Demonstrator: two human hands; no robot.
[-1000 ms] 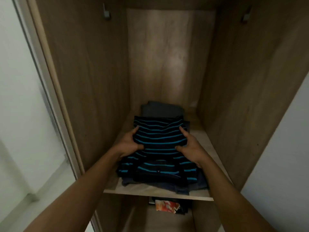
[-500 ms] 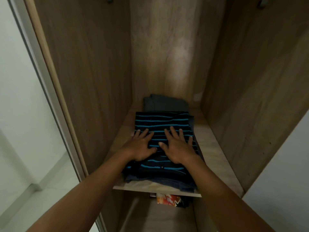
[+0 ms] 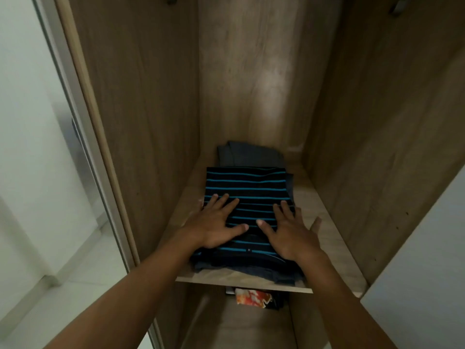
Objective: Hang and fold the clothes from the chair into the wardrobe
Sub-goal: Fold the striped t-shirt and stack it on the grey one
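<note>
A folded black shirt with blue stripes [image 3: 247,190] lies on top of a stack of dark folded clothes on the wooden wardrobe shelf [image 3: 324,222]. My left hand [image 3: 217,224] rests flat on the shirt's left half, fingers spread. My right hand [image 3: 292,233] lies flat over the shirt's right edge, fingers apart, the outer ones reaching past onto the shelf side. Neither hand grips the cloth. A grey folded garment [image 3: 249,154] sits behind the stack, near the back wall.
Wooden side walls [image 3: 141,102] close in the narrow compartment on both sides. Below the shelf, an orange and white patterned item [image 3: 253,298] lies in the lower compartment. A white sliding door frame [image 3: 75,117] stands at the left, a white panel [image 3: 422,268] at the right.
A second ago my hands gripped the shirt's sides; they then flattened on top of it. Since half a second ago they have slid apart toward the shirt's left and right edges.
</note>
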